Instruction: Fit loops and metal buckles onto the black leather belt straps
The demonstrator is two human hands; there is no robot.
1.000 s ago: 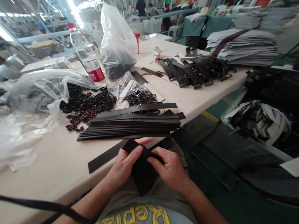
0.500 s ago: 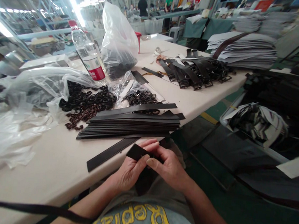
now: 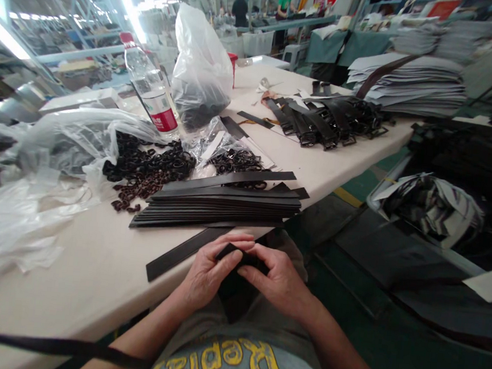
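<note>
Between both hands, above my lap, is a dark strap (image 3: 238, 281) that looks like leather. My left hand (image 3: 209, 270) is closed round its near end, thumb pressed on top. My right hand (image 3: 281, 279) pinches the strap just beside it, thumb tip close to the left thumb. The fingers' undersides and part of the strap are hidden. Just past my hands, a stack of black straps (image 3: 218, 205) lies on the table (image 3: 105, 264). A single strap (image 3: 184, 251) lies at the table's edge by my left hand.
Heaps of small black and brown loops (image 3: 148, 167) spill from plastic bags. A bottle (image 3: 152, 96) and a filled clear bag (image 3: 199, 71) stand behind. Buckled belts (image 3: 321, 116) and a stack of grey sheets (image 3: 405, 81) lie farther off. Right stands a bin of scraps (image 3: 433, 209).
My left fingers have closed over the strap's end, which stuck out flat before and now looks folded or tilted. Both hands stay close together. The view has shifted slightly.
</note>
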